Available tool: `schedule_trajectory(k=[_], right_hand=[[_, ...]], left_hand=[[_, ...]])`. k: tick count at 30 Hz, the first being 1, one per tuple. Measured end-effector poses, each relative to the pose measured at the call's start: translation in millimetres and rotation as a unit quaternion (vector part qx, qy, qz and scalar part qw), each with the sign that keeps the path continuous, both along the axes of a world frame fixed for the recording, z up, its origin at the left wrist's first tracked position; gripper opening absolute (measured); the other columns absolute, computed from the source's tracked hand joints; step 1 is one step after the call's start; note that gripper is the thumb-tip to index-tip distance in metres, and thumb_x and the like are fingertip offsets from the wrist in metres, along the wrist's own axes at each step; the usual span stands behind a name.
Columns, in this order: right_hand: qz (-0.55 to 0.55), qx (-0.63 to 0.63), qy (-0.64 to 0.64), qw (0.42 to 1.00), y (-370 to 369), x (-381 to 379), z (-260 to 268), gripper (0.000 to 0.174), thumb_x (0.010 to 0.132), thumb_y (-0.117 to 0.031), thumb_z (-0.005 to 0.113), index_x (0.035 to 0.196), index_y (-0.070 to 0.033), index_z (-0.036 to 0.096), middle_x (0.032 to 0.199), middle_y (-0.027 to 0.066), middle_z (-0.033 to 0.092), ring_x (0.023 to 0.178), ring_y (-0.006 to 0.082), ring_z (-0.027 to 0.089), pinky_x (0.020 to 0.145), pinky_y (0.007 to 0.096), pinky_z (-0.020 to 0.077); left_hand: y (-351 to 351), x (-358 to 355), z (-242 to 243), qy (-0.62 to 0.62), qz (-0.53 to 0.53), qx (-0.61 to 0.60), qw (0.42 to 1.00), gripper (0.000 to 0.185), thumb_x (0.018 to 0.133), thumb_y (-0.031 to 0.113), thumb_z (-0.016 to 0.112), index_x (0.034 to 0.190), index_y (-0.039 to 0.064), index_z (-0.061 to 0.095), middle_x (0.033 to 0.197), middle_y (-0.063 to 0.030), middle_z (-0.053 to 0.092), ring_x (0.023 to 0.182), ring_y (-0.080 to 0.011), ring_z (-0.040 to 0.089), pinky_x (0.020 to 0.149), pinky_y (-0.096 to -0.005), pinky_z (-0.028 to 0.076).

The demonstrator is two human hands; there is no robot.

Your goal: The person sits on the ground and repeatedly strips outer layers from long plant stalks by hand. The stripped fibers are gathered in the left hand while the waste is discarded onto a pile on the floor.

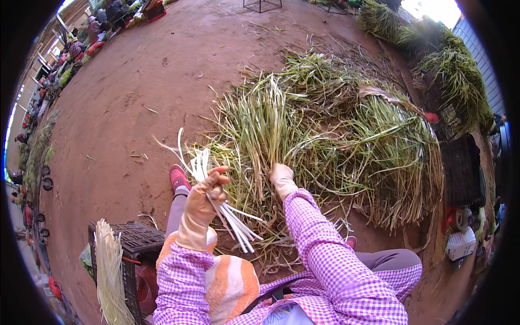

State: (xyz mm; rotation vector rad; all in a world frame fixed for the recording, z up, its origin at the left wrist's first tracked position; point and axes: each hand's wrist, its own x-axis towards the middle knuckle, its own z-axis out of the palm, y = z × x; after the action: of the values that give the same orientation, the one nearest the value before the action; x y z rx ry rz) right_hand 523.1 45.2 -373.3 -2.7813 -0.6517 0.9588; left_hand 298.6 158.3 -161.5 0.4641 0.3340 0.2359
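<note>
My left hand (203, 207), in a tan rubber glove, is closed around a small bunch of peeled white stalks (237, 225). The stalks stick out above and below the fist. My right hand (282, 177), gloved too, reaches into a spread-out pile of long green leafy stalks (321, 162) on the ground. Its fingers are closed at the lower end of some upright stalks (272, 122); the fingertips are hidden. Left of my lap, a thick bundle of pale stalks (109, 272) leans on a black plastic crate (140, 239).
Packed dirt floor (118, 101) lies ahead and left. Higher heaps of green stalks (455, 65) line the right side, near a dark crate (463, 170) and a white container (461, 243). An orange-striped cloth (231, 284) covers part of my lap. Several people sit along the far left.
</note>
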Motion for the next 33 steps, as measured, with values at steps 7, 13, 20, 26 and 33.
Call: schedule_trajectory(k=[7, 13, 20, 26, 33], right_hand=[[-0.255, 0.501, 0.255, 0.787, -46, -18, 71, 0.011, 0.093, -0.017, 0.063, 0.098, -0.008, 0.065, 0.080, 0.0055, 0.067, 0.056, 0.0078, 0.057, 0.047, 0.0178, 0.0461], [-0.133, 0.448, 0.507, 0.724, -83, -109, 129, 0.042, 0.088, -0.018, 0.068, 0.128, -0.012, 0.057, 0.088, 0.0024, 0.069, 0.074, 0.0092, 0.065, 0.060, 0.0195, 0.0496], [-0.092, 0.455, 0.518, 0.718, -94, -165, 146, 0.029, 0.092, -0.007, 0.063, 0.119, -0.002, 0.058, 0.113, 0.0036, 0.065, 0.094, 0.0135, 0.066, 0.080, 0.0290, 0.0542], [-0.020, 0.432, 0.539, 0.723, -105, -191, 140, 0.026, 0.093, -0.008, 0.061, 0.119, -0.004, 0.059, 0.109, 0.0053, 0.067, 0.094, 0.0136, 0.065, 0.079, 0.0284, 0.0543], [0.406, -0.169, 0.192, 0.878, -105, -170, 104, 0.039, 0.087, -0.021, 0.062, 0.124, -0.009, 0.062, 0.122, 0.0151, 0.063, 0.111, 0.0304, 0.062, 0.096, 0.0386, 0.0473]], left_hand=[[-10, -4, -2, 0.120, 0.042, 0.047, 0.991, 0.025, 0.100, 0.011, 0.044, 0.118, 0.000, 0.058, 0.101, -0.0164, 0.069, 0.050, -0.0075, 0.054, 0.052, -0.0261, 0.056], [-23, -2, -11, 0.267, 0.012, 0.200, 0.943, 0.025, 0.100, 0.019, 0.050, 0.106, 0.000, 0.063, 0.079, -0.0115, 0.070, 0.041, -0.0053, 0.046, 0.037, -0.0200, 0.045], [-16, -11, -32, 0.341, -0.020, 0.207, 0.917, 0.020, 0.096, 0.015, 0.055, 0.111, 0.001, 0.059, 0.095, -0.0109, 0.071, 0.042, -0.0063, 0.040, 0.041, -0.0242, 0.042], [-3, -20, -25, 0.390, -0.011, 0.257, 0.884, 0.017, 0.098, 0.013, 0.050, 0.103, 0.002, 0.062, 0.085, -0.0117, 0.072, 0.040, -0.0069, 0.044, 0.038, -0.0257, 0.042], [-3, -33, 30, 0.301, 0.164, 0.331, 0.879, 0.028, 0.099, 0.024, 0.052, 0.107, 0.002, 0.064, 0.093, -0.0137, 0.071, 0.047, -0.0044, 0.051, 0.042, -0.0180, 0.048]])
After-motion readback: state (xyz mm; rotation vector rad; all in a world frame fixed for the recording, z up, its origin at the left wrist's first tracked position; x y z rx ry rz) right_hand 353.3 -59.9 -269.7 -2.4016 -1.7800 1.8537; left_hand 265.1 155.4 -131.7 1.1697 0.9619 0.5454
